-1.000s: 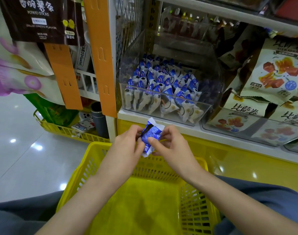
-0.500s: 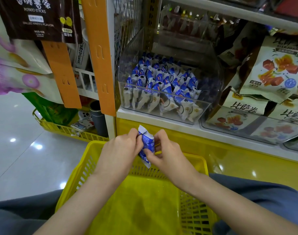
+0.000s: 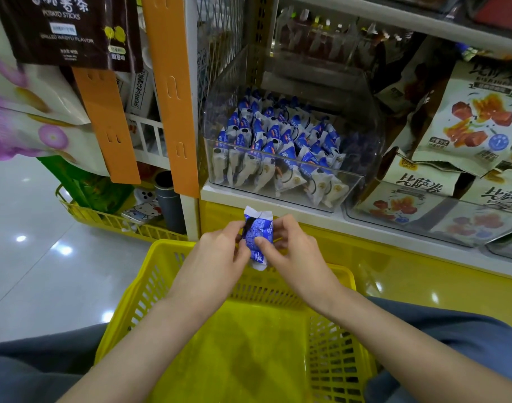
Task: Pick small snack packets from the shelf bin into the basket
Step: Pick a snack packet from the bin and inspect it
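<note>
A small blue and white snack packet is held upright between both hands above the far rim of the yellow basket. My left hand pinches its left side and my right hand pinches its right side with the thumb on its front. The basket sits on my lap and its floor shows nothing inside. On the shelf just beyond, a clear plastic bin holds several more blue and white packets.
Bags of pizza-roll snacks fill the shelf to the right of the bin. An orange shelf post stands left of it, with hanging potato-stick bags. Another yellow basket sits on the glossy floor at left.
Both hands have kept hold of the packet and turned it between the fingers; it stands more upright now, at about the same place over the basket rim.
</note>
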Action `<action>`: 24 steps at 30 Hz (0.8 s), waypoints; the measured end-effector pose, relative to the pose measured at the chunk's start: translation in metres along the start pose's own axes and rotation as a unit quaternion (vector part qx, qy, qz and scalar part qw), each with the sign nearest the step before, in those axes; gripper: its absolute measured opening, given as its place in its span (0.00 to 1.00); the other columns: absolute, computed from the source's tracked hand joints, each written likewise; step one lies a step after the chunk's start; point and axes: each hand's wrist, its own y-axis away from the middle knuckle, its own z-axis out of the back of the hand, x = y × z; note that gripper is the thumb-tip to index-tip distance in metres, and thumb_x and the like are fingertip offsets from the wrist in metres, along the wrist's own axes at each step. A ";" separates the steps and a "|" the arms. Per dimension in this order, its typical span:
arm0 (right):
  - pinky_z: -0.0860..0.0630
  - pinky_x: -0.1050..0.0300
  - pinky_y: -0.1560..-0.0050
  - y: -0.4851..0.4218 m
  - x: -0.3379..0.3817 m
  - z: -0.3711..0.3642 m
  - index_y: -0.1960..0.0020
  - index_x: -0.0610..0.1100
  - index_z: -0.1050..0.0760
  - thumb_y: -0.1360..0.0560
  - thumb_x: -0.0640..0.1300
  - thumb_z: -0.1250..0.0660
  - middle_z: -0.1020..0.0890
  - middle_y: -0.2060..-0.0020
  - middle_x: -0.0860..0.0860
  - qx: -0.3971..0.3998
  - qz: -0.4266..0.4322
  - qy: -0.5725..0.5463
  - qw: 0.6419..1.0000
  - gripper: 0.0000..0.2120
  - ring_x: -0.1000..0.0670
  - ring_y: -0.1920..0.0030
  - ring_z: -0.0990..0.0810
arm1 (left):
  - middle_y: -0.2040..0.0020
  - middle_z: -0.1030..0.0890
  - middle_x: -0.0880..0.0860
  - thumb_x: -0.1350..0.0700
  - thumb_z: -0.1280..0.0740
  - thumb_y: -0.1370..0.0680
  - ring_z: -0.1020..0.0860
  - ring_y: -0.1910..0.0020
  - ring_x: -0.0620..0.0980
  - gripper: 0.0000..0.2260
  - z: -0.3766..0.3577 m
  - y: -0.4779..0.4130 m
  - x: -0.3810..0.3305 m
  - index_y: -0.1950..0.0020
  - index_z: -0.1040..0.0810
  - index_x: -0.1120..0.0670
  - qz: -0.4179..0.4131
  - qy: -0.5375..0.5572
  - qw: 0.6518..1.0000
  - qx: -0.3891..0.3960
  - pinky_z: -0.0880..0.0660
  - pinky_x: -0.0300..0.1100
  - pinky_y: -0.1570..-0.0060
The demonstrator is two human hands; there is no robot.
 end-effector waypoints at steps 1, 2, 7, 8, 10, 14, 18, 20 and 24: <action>0.25 0.69 0.61 0.000 0.000 -0.001 0.51 0.50 0.33 0.25 0.46 0.33 0.22 0.59 0.61 0.002 0.000 -0.004 1.000 0.09 0.65 0.63 0.23 | 0.53 0.18 0.54 0.55 0.39 0.22 0.22 0.58 0.51 0.16 0.000 -0.001 0.001 0.34 0.28 0.52 -0.004 0.000 1.000 0.000 0.25 0.47 0.58; 0.25 0.68 0.62 0.001 -0.001 -0.002 0.51 0.51 0.33 0.25 0.47 0.33 0.22 0.58 0.60 0.002 0.001 -0.008 1.000 0.09 0.63 0.63 0.22 | 0.55 0.18 0.54 0.57 0.40 0.22 0.22 0.59 0.52 0.15 0.001 -0.002 0.001 0.35 0.27 0.53 -0.006 0.004 1.000 0.000 0.26 0.46 0.60; 0.26 0.69 0.55 0.000 0.002 -0.002 0.52 0.58 0.36 0.26 0.48 0.33 0.24 0.52 0.63 -0.018 0.032 -0.033 0.999 0.12 0.65 0.51 0.24 | 0.57 0.16 0.47 0.60 0.40 0.21 0.19 0.57 0.48 0.13 0.002 -0.006 -0.005 0.37 0.26 0.53 0.076 0.204 0.976 0.028 0.22 0.45 0.54; 0.25 0.67 0.53 0.000 0.003 -0.002 0.51 0.58 0.37 0.26 0.48 0.33 0.25 0.50 0.62 -0.018 0.038 -0.042 0.998 0.13 0.64 0.50 0.23 | 0.58 0.16 0.47 0.57 0.39 0.21 0.19 0.56 0.47 0.12 0.003 -0.006 -0.009 0.37 0.27 0.53 0.105 0.280 0.953 0.050 0.21 0.45 0.52; 0.23 0.60 0.52 0.000 0.003 -0.002 0.50 0.57 0.37 0.27 0.48 0.32 0.23 0.50 0.57 -0.017 0.054 -0.046 0.997 0.14 0.59 0.50 0.22 | 0.58 0.15 0.47 0.48 0.36 0.25 0.19 0.53 0.43 0.17 0.004 -0.004 -0.015 0.38 0.29 0.51 0.136 0.381 0.910 0.096 0.23 0.43 0.48; 0.23 0.58 0.55 0.004 0.004 -0.001 0.45 0.52 0.38 0.29 0.51 0.31 0.25 0.50 0.55 -0.010 0.071 0.022 0.997 0.19 0.59 0.52 0.25 | 0.53 0.18 0.48 0.45 0.35 0.26 0.20 0.49 0.45 0.13 0.003 -0.002 -0.016 0.45 0.29 0.48 0.115 0.331 0.932 0.089 0.25 0.46 0.45; 0.26 0.69 0.51 0.003 0.007 -0.001 0.36 0.50 0.40 0.32 0.55 0.29 0.26 0.49 0.62 0.038 0.026 -0.007 0.999 0.30 0.64 0.51 0.24 | 0.54 0.21 0.51 0.58 0.41 0.20 0.22 0.53 0.48 0.05 0.002 -0.009 -0.016 0.48 0.28 0.50 0.127 0.288 0.949 0.036 0.27 0.43 0.51; 0.26 0.69 0.54 -0.001 0.008 0.001 0.40 0.49 0.35 0.29 0.50 0.29 0.22 0.53 0.60 0.081 -0.019 -0.065 0.994 0.22 0.63 0.55 0.22 | 0.54 0.21 0.54 0.60 0.42 0.20 0.23 0.53 0.51 0.07 0.003 -0.012 -0.016 0.49 0.26 0.52 0.143 0.323 0.935 0.020 0.27 0.47 0.49; 0.23 0.58 0.52 -0.008 0.011 0.011 0.48 0.47 0.24 0.24 0.40 0.35 0.18 0.55 0.50 0.085 -0.022 -0.109 0.990 0.06 0.53 0.55 0.21 | 0.53 0.18 0.53 0.58 0.42 0.19 0.20 0.57 0.47 0.08 0.007 -0.016 -0.012 0.49 0.23 0.51 0.186 0.406 0.895 -0.005 0.23 0.41 0.53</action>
